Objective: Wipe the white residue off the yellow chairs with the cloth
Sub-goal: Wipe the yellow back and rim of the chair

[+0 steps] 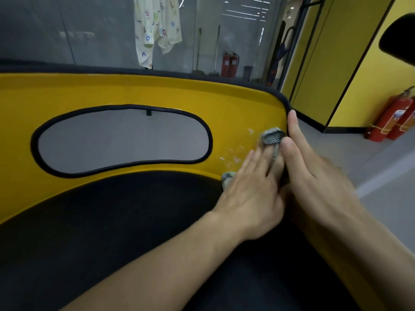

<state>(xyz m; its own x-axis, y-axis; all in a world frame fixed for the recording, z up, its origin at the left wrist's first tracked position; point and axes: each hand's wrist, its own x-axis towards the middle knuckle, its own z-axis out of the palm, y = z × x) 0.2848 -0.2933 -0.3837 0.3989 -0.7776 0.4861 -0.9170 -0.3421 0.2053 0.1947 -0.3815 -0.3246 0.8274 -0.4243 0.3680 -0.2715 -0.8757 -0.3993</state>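
Observation:
A yellow chair (134, 90) with a black seat and a black-rimmed oval cutout in its backrest fills the view. White residue (233, 157) streaks the backrest to the right of the cutout. A grey woven cloth (272, 136) lies against the backrest near its right edge. My left hand (249, 191) presses flat on the cloth, fingers spread. My right hand (318, 173) lies beside it, its thumb along the black edge trim and a finger on the cloth. Most of the cloth is hidden under both hands.
Behind the chair stands a glass wall (89, 30) with a patterned garment (157, 28) hanging behind it. Two red fire extinguishers (393, 117) stand on the grey floor at the right, beside yellow wall panels (359, 63). A dark object (399, 39) intrudes at the top right.

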